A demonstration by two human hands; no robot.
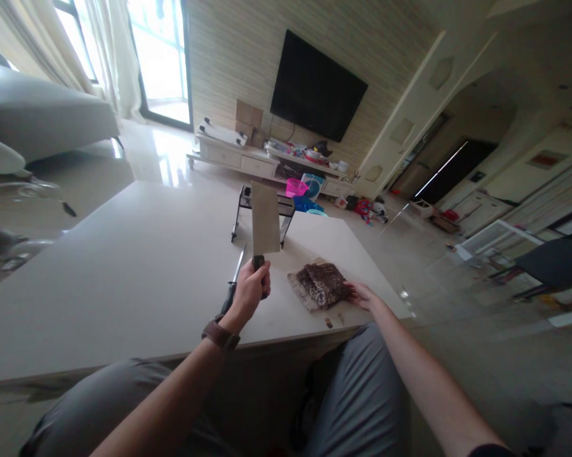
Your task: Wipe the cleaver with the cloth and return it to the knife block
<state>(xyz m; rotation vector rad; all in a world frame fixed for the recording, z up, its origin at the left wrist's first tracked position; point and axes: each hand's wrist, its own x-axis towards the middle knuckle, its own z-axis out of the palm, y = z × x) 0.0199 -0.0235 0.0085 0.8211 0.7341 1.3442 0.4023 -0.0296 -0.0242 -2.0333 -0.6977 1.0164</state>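
My left hand [251,289] is closed around the black handle of a cleaver [265,219], whose broad blade points up above the white table [138,273]. A sharpening steel or thin pointed knife with a black handle [229,297] lies on the table beside that hand, partly hidden by the wrist. To the right, a folded brown patterned cloth [321,284] rests on a lighter beige piece [301,293]. My right hand [360,295] touches the cloth's right edge, fingers stretched out. Two small brown bits [329,323] lie in front of the cloth.
Past the table's far edge stands a black-framed rack [235,222]. Pink and blue baskets [296,187] are near a low white TV cabinet [257,164]. A television [317,86] hangs on the wall. At right is a dark chair [557,260]; at left, a sofa [52,114].
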